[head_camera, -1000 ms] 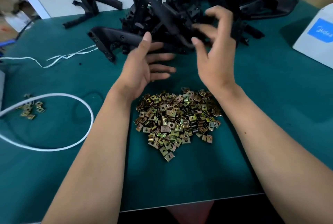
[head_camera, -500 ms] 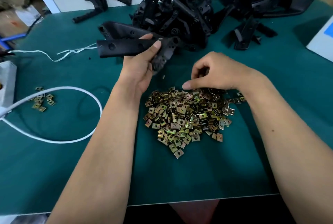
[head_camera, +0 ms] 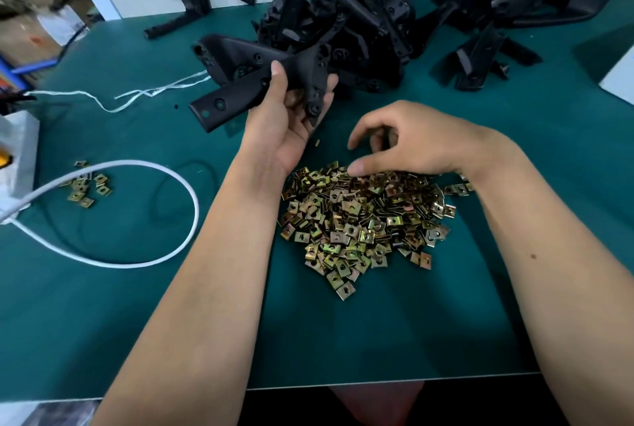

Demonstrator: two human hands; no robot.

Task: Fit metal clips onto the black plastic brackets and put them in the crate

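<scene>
A black bracket, pulled clear of the heap since a second ago, is gripped in the left hand above the table, while the right hand, fingers curled, has been lowered onto the clip pile, grasp unconfirmed, so clip fitting comes next.

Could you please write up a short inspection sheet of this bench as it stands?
Surface: green mat on the table.
Job's things: bracket in left hand; bracket pile behind; clip heap in front; crate not seen.
Clutter: stray clips at left; white box at right.
Hands: left hand grips the bracket; right hand curled over the heap, any clip in it hidden.
Cables: white cable looped at left; white string.
Surroundings: cardboard boxes far left.
</scene>
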